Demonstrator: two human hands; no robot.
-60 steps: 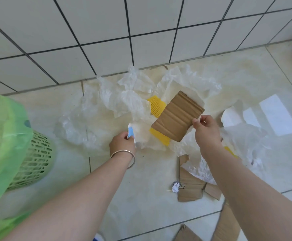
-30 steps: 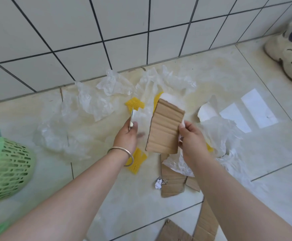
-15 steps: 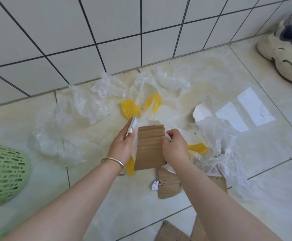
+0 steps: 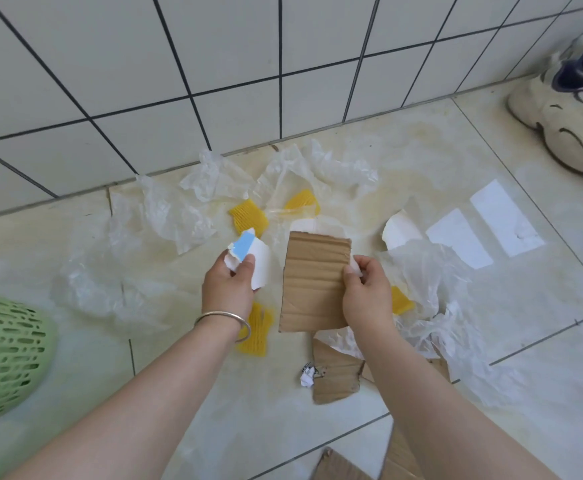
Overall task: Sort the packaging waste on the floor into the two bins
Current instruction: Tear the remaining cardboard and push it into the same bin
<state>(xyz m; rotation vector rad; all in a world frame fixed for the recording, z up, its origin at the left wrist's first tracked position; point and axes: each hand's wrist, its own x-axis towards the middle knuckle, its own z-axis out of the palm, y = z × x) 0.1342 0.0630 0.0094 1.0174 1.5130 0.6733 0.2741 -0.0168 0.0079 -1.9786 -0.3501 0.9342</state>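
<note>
from my remote seat, left to right: the green mesh bin [image 4: 4, 355] sits at the frame's left edge, further out of view than two seconds ago. the left hand [image 4: 227, 289] pinches a torn white scrap with a blue patch [image 4: 248, 252], now turned flat toward the camera instead of edge-on. the right hand [image 4: 368, 296] grips the cardboard piece [image 4: 312, 282] by its right edge, upright again after dipping low. clear plastic film [image 4: 165, 216], yellow foam netting [image 4: 248, 214] and more cardboard [image 4: 335, 375] lie on the floor. both hands are loaded, so i judge binning comes next.
</note>
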